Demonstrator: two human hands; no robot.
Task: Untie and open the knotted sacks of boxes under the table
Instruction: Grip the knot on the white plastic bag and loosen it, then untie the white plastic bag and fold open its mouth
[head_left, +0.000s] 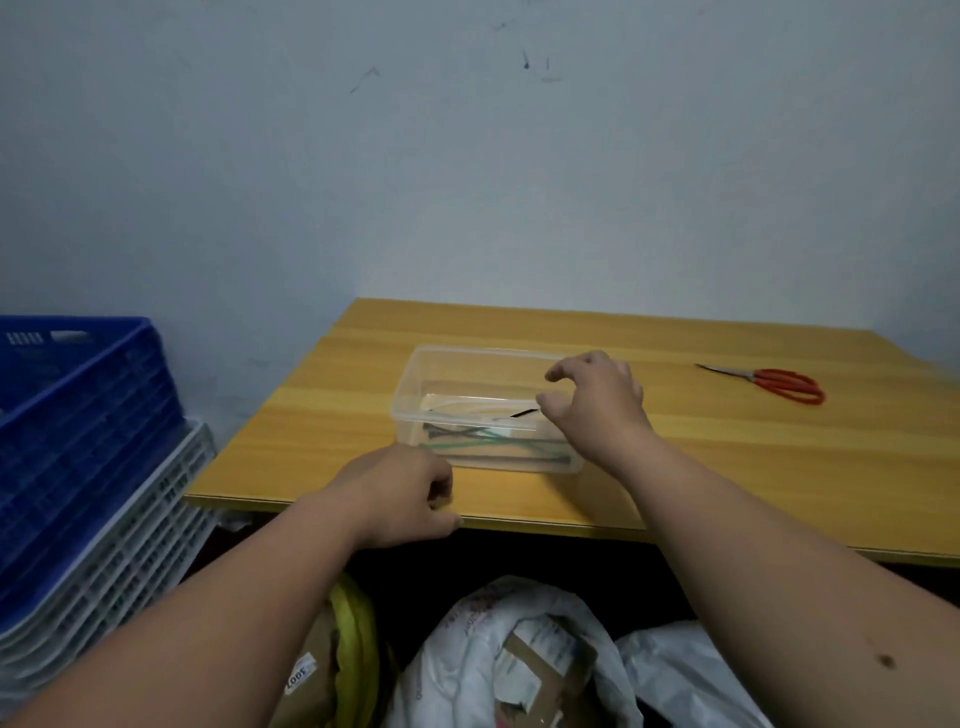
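The wide yellow wooden tabletop (727, 441) stands against a pale wall, and under its front edge sit the big white plastic sacks of boxes (467, 649). The middle sack already gapes, with a brown cardboard box (540, 670) showing inside; another white sack (685, 680) lies to its right, and I cannot tell if it is knotted. The sacks look soft, thin and crinkly, but probably heavy with boxes, so it seems best to take hold at the bunched neck where the knot sits, not at the sides, which could rip. On the tabletop stands a clear plastic tub (410, 395) with thin green and black ties in it. The right hand (597, 400) hovers over the tub, its fingers spread and loosely bent, holding nothing. The left hand (405, 493) is curled at the tabletop's edge; I cannot tell if it holds anything. Small red-handled scissors (779, 384) lie far right.
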